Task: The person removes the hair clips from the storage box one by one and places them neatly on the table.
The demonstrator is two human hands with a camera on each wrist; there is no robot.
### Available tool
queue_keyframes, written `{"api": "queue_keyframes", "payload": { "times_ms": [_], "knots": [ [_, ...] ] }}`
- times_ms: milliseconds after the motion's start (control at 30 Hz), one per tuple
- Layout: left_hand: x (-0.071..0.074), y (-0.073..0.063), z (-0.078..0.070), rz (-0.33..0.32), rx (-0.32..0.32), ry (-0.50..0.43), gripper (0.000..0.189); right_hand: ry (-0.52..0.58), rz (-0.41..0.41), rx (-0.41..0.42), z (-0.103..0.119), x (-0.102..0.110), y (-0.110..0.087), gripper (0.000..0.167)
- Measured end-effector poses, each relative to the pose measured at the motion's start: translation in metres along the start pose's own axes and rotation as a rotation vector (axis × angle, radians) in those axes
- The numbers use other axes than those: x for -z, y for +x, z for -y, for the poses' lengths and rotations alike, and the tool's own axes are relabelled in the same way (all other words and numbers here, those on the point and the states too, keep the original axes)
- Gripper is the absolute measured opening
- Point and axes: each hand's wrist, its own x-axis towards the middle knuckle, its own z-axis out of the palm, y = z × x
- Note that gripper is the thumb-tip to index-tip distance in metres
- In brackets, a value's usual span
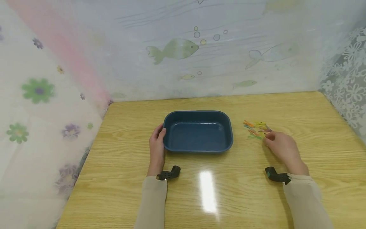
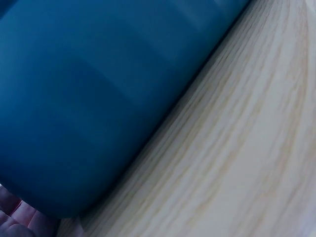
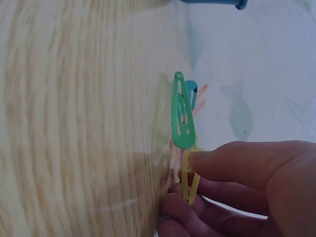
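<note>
A dark blue rectangular basin (image 1: 197, 136) stands on the wooden table; its inside shows nothing in it. My left hand (image 1: 157, 143) holds its left side, thumb at the rim and fingers along the outer wall. In the left wrist view the basin's wall (image 2: 108, 89) fills much of the picture, with some curled fingers (image 2: 22, 217) by its corner. To the right lies a small pile of coloured snap hair clips (image 1: 254, 128). My right hand (image 1: 281, 146) pinches a yellow hair clip (image 3: 186, 185) between thumb and fingers, just beside a green hair clip (image 3: 182, 113).
The wood-grain table (image 1: 120, 187) ends at the back against a sheet (image 1: 217, 73) printed with fish. A flowered sheet (image 1: 43, 127) hangs at the left. Orange, blue and other clips lie close together by the right fingers.
</note>
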Motion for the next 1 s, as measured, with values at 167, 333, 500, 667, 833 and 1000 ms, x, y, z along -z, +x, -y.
{"api": "queue_keyframes", "payload": {
  "times_ms": [167, 333, 500, 667, 833, 1000],
  "knots": [
    [-0.0005, 0.0005, 0.0026, -0.002, -0.018, 0.01, 0.036, -0.023, -0.04, 0.004, 0.0, -0.0008, -0.001, 0.032],
    [0.0005, -0.0003, 0.0023, -0.015, -0.018, 0.01, 0.034, -0.031, -0.058, 0.017, 0.0021, -0.0036, -0.0007, 0.03],
    [0.0022, 0.0001, 0.0032, -0.025, -0.014, -0.006, 0.034, -0.04, -0.08, 0.024, 0.0037, -0.0052, 0.0013, 0.03],
    [0.0042, 0.0006, 0.0048, -0.039, -0.017, -0.016, 0.033, -0.049, -0.083, 0.032, 0.005, -0.0063, 0.0037, 0.031],
    [0.0036, 0.0008, 0.0074, -0.039, -0.017, -0.022, 0.035, -0.031, -0.103, 0.029, 0.0045, -0.0056, 0.0024, 0.032],
    [0.0007, 0.001, 0.0094, -0.021, -0.051, -0.03, 0.038, -0.002, -0.152, 0.051, 0.004, -0.0042, 0.0009, 0.035]
  ]
}}
